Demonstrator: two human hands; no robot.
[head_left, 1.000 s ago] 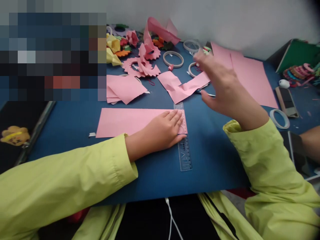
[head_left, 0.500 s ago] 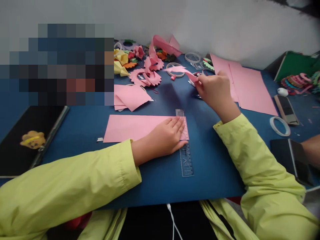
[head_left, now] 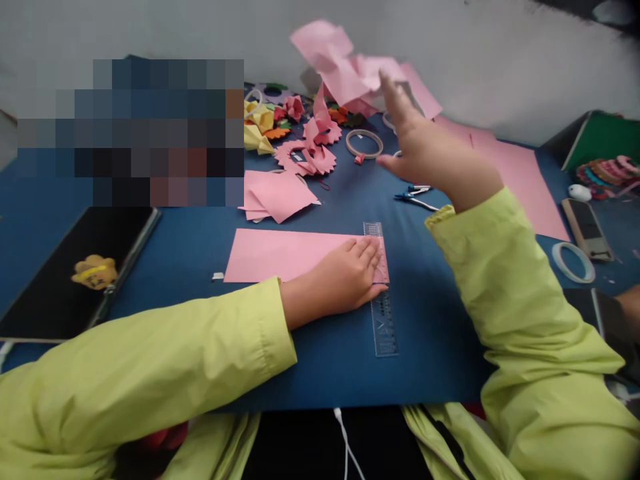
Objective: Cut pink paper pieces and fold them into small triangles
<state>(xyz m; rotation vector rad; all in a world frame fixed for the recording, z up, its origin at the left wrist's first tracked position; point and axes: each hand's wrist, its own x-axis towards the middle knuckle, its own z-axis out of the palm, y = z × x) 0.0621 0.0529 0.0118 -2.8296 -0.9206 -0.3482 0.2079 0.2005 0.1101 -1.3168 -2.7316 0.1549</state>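
Note:
My left hand [head_left: 345, 277] lies flat on the right end of a long pink paper strip [head_left: 280, 257] and on a clear ruler [head_left: 385, 327] that crosses the strip's end. The ruler runs toward me on the blue table [head_left: 430, 333]. My right hand [head_left: 430, 160] is raised above the table with its fingers stretched upward and apart. A crumpled, blurred pink paper scrap [head_left: 345, 67] is in the air at its fingertips; I cannot tell whether they touch it.
A blue-handled metal tool [head_left: 415, 195] lies below my right hand. Folded pink paper [head_left: 280, 197], cut paper flowers [head_left: 305, 150] and a tape ring [head_left: 364, 143] lie behind. Large pink sheets [head_left: 520, 180], a phone [head_left: 587, 227] and another person's hand [head_left: 627, 303] are at the right, a black case [head_left: 75, 273] at the left.
My right hand picked the pink scrap off the table, lifted it and opened its fingers; the scrap is now up in the air. My left hand stayed on the strip and ruler.

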